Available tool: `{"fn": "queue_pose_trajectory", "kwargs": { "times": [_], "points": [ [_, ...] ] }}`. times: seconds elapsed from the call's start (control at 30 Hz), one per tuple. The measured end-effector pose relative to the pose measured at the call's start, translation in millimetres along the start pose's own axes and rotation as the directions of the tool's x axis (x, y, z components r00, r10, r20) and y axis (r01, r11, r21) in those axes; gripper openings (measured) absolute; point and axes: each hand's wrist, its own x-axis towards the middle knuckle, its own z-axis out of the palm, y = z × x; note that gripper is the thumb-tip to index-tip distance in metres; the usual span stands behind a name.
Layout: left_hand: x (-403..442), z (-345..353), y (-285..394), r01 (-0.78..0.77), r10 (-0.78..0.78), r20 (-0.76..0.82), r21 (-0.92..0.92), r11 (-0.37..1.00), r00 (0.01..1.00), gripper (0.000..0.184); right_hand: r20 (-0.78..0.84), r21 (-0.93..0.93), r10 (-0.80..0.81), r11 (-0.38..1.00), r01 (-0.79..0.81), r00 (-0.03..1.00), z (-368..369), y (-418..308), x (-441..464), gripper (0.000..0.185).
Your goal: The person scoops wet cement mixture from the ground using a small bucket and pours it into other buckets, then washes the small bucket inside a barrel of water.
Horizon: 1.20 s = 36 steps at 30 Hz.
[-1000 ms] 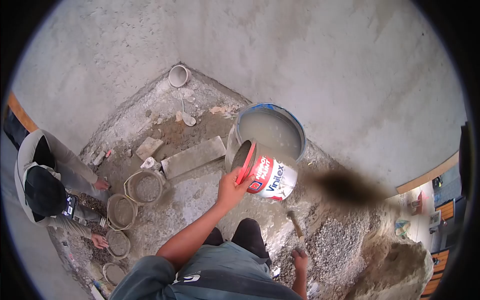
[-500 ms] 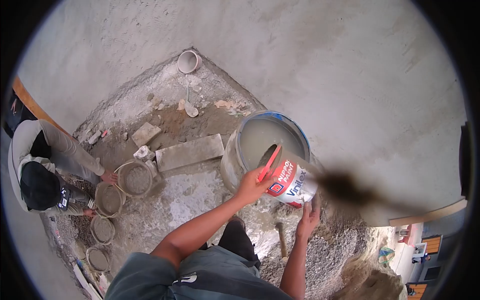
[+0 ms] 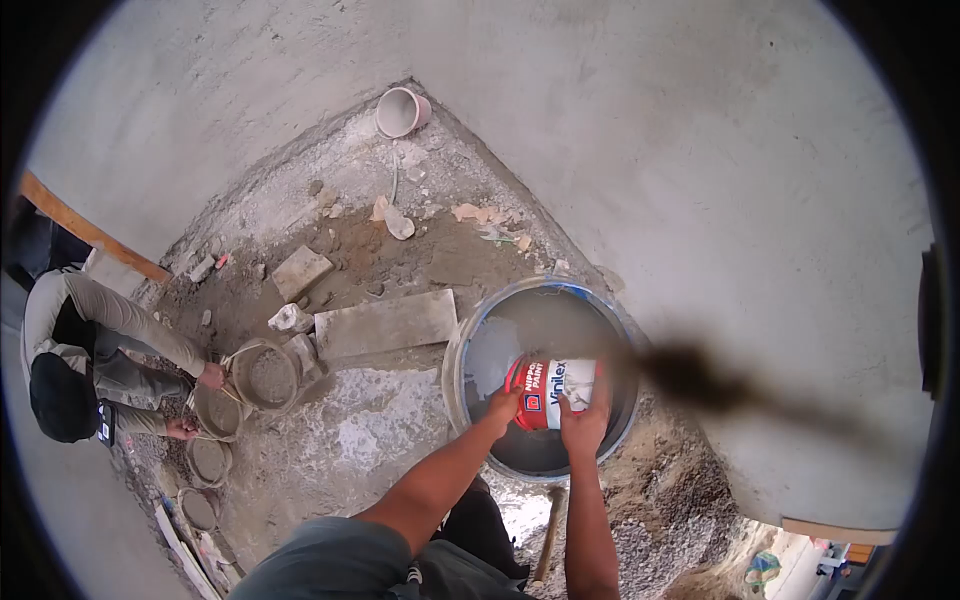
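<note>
A red and white paint bucket [image 3: 548, 402] lies tilted on its side inside the mouth of a large drum [image 3: 456, 372], low over the grey water [image 3: 490, 350]. My left hand [image 3: 502, 408] is closed on the bucket's red rim at its left end. At the other end my right hand [image 3: 584, 422] grips the base, its thumb lying across the white label. The bucket's opening faces away from me, so its inside is hidden. Whether its underside touches the water I cannot tell.
A person [image 3: 110, 350] crouches at left, hands on mortar-filled buckets [image 3: 262, 372]. A concrete slab [image 3: 385, 325] lies left of the drum, a wooden handle [image 3: 548, 535] below it. A pale bucket [image 3: 402, 112] stands in the wall corner. A dark blur [image 3: 690, 375] crosses the right side.
Both my hands have lowered the paint bucket from above the drum's near rim into its mouth, tipping it over. My view has shifted, and the drum appears lower.
</note>
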Motion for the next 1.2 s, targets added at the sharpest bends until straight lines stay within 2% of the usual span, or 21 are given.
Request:
{"fn": "queue_pose_trajectory", "kwargs": {
  "times": [0.1, 0.13, 0.23, 0.27, 0.4, 0.43, 0.47, 0.5, 0.53, 0.57, 0.6, 0.67, 0.73, 0.9, 0.97, 1.03, 1.07, 1.13, 1.2],
  "points": [
    [22.6, -9.6, -17.6, -0.054, 0.07, -0.122, 0.128, 0.99, 0.99, 0.037, 0.115, -0.053, 0.069, 0.997, -0.063, 0.991, 36.9, 32.0, 2.9, 0.077],
    [27.9, -9.2, -18.3, -0.007, 0.034, -0.218, 0.125, 0.992, 0.975, 0.036, 0.121, -0.085, 0.059, 0.995, -0.049, 0.991, 50.7, 47.1, -0.9, 0.07],
    [46.5, -16.6, -26.6, -0.005, 0.054, -0.233, 0.207, 0.978, 0.971, 0.034, 0.199, -0.1, 0.196, 0.979, -0.179, 0.96, 60.8, 48.3, 8.0, 0.063],
    [50.1, -16.7, -33.3, -0.054, 0.109, -0.259, 0.209, 0.976, 0.96, 0.031, 0.203, -0.095, 0.221, 0.974, -0.205, 0.954, 66.6, 56.2, 7.3, 0.062],
    [51.8, -24.9, -28.4, -0.067, 0.101, -0.118, 0.264, 0.962, 0.988, 0.029, 0.245, -0.051, 0.311, 0.95, -0.308, 0.919, 95.8, 113.9, 8.5, 0.057],
    [47.8, -26.0, -21.1, -0.092, 0.115, -0.073, 0.259, 0.962, 0.991, 0.029, 0.212, -0.078, 0.347, 0.938, -0.339, 0.913, 107.1, 131.2, 4.2, 0.059],
    [76.3, -30.8, -42.0, -0.078, 0.123, -0.093, 0.392, 0.917, 0.988, 0.034, 0.278, -0.08, 0.425, 0.904, -0.42, 0.861, 112.2, 141.7, 5.5, 0.063],
    [38.9, -29.9, -7.5, -0.066, 0.073, -0.006, 0.382, 0.922, 0.997, 0.041, 0.388, -0.085, 0.558, 0.814, -0.575, 0.733, 108.5, 137.6, 9.7, 0.07],
    [42.6, -28.4, -13.6, -0.172, 0.24, -0.045, 0.569, 0.804, 0.97, 0.045, 0.327, -0.102, 0.539, 0.837, -0.538, 0.776, 125.8, 163.2, 2.2, 0.074],
    [56.2, -26.4, -30.4, -0.323, 0.4, -0.001, 0.585, 0.744, 0.917, 0.044, 0.429, 0.258, 0.605, 0.629, -0.733, 0.671, 139.3, 177.1, -3.0, 0.077],
    [44.4, -23.2, -15.1, -0.15, 0.271, -0.051, 0.727, 0.67, 0.961, 0.043, 0.351, 0.031, 0.613, 0.748, -0.663, 0.707, 151.2, 203.6, -8.6, 0.077],
    [25.3, -20.3, -5.2, -0.264, 0.282, 0.08, 0.652, 0.711, 0.956, 0.04, 0.315, -0.208, 0.645, 0.763, -0.612, 0.696, 159.0, 209.6, -14.2, 0.076],
    [26.4, -19.2, -10.4, -0.253, 0.307, 0.056, 0.714, 0.653, 0.95, 0.038, 0.324, -0.317, 0.665, 0.746, -0.585, 0.673, 166.6, 203.6, -19.1, 0.075],
    [6.9, -26.3, 3.0, -0.26, 0.275, 0.09, 0.686, 0.68, 0.957, 0.032, 0.355, -0.421, 0.668, 0.739, -0.526, 0.654, 174.1, 192.2, -24.1, 0.073],
    [9.3, -31.6, 5.6, -0.202, 0.226, 0.059, 0.702, 0.683, 0.972, 0.03, 0.366, -0.442, 0.664, 0.74, -0.507, 0.652, 175.7, 190.4, -24.8, 0.072],
    [10.8, -32.3, 7.3, -0.221, 0.28, 0.033, 0.704, 0.675, 0.959, 0.03, 0.371, -0.46, 0.663, 0.74, -0.491, 0.651, 176.3, 185.7, -23.5, 0.071],
    [6.9, -33.0, 6.2, -0.267, 0.357, 0.019, 0.701, 0.662, 0.934, 0.032, 0.372, -0.465, 0.661, 0.74, -0.486, 0.652, 175.5, 183.6, -23.7, 0.071],
    [11.8, -33.4, -2.4, -0.276, 0.387, 0.021, 0.735, 0.62, 0.922, 0.036, 0.38, -0.48, 0.652, 0.745, -0.463, 0.655, 175.9, 182.2, -21.9, 0.07],
    [30.1, -37.2, -13.9, -0.213, 0.291, 0.053, 0.803, 0.556, 0.955, 0.042, 0.388, -0.484, 0.641, 0.753, -0.445, 0.663, 172.8, 180.6, -21.3, 0.069]
  ]
}}
